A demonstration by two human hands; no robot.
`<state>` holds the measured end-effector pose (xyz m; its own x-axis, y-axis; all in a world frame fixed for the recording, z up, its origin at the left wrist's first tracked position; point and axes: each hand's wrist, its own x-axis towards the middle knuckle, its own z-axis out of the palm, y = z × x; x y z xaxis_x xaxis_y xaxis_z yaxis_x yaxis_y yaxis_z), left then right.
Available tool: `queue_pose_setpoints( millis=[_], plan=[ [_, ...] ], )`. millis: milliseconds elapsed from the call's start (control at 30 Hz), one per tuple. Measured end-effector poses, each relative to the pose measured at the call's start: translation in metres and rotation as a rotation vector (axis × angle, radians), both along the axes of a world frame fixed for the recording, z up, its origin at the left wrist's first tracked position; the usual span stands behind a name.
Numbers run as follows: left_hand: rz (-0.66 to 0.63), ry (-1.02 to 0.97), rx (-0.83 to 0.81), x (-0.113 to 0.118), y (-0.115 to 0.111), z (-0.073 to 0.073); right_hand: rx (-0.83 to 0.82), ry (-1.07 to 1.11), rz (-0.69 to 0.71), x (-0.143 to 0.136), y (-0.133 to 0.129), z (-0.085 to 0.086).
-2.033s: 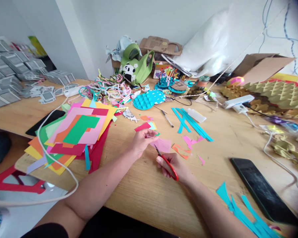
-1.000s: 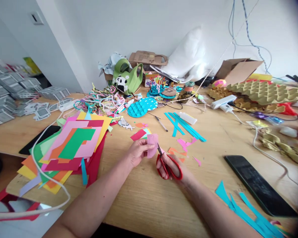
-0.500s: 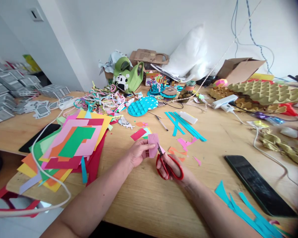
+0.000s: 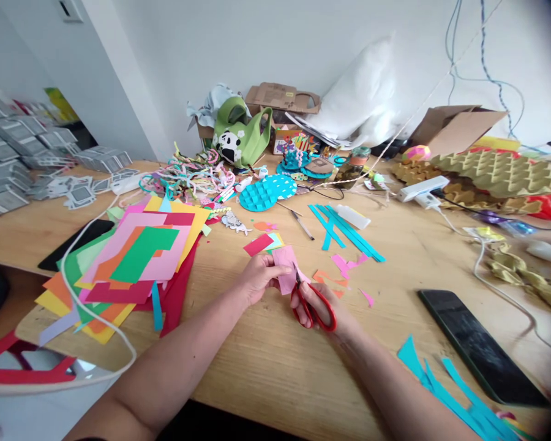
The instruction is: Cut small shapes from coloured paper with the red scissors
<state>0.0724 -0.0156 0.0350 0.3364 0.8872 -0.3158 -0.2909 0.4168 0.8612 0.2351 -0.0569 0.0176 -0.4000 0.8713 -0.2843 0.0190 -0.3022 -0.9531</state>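
Observation:
Between its thumb and fingers, my left hand (image 4: 258, 280) pinches a small piece of pink paper (image 4: 284, 260) held up above the table. My right hand (image 4: 326, 309) grips red-handled scissors (image 4: 329, 320) through their loops. The dark blades meet the paper's right side; whether they are fully closed I cannot tell. Just beyond the paper lie a dark red paper piece (image 4: 258, 245) and some yellow and pale green bits. Pink scraps (image 4: 344, 264) and orange scraps (image 4: 329, 282) are scattered to the right of the scissors.
At left is a pile of coloured paper (image 4: 138, 257) with a white cable across it. Blue paper strips (image 4: 349, 229), a pen (image 4: 302, 225) and a white bottle (image 4: 352, 216) lie farther back. A black phone (image 4: 480, 346) rests at right, near more blue strips (image 4: 436, 386).
The pink paper has turned and now shows its face more broadly toward me. The scissors' handles have come slightly closer together. The view has shifted a little.

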Motion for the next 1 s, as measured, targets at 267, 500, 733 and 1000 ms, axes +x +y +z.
queue_pose_setpoints(
  millis=[267, 500, 733, 1000],
  plan=[
    [0.016, 0.012, 0.002, 0.0008, 0.0007, 0.0003, 0.017, -0.025, 0.024, 0.0006, 0.0, 0.0022],
    [0.011, 0.016, 0.018, -0.0001, 0.0013, -0.0033, 0.054, -0.096, 0.036, 0.0028, 0.0016, -0.0016],
    [0.02, 0.036, 0.024, 0.0007, 0.0012, -0.0027, 0.067, -0.129, 0.046, 0.0029, 0.0011, 0.0006],
    [0.022, 0.056, 0.048, 0.0012, 0.0015, -0.0034, 0.069, -0.139, 0.043, 0.0028, 0.0006, 0.0021]
  ],
)
